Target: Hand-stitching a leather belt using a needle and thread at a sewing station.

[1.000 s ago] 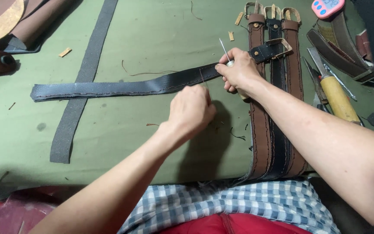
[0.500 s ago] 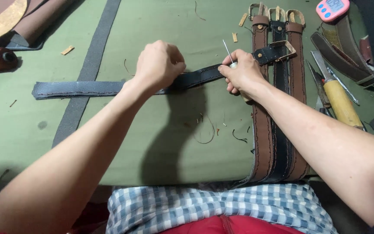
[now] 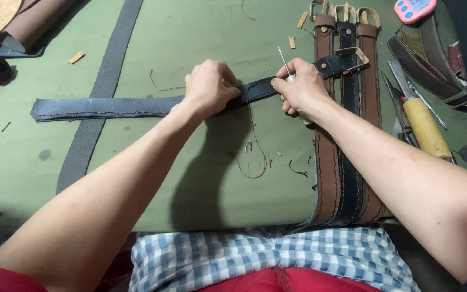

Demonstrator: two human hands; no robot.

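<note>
Pressing dark belt (image 3: 109,107), left hand (image 3: 209,86) stays closed; right hand (image 3: 301,89) still grips awl (image 3: 284,62).

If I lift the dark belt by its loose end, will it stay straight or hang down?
The dark belt would probably droop: it is a long, thin strip lying flat on the green mat. The buckle end likely weighs more, so it may drag. It seems unlikely to roll or break.
</note>
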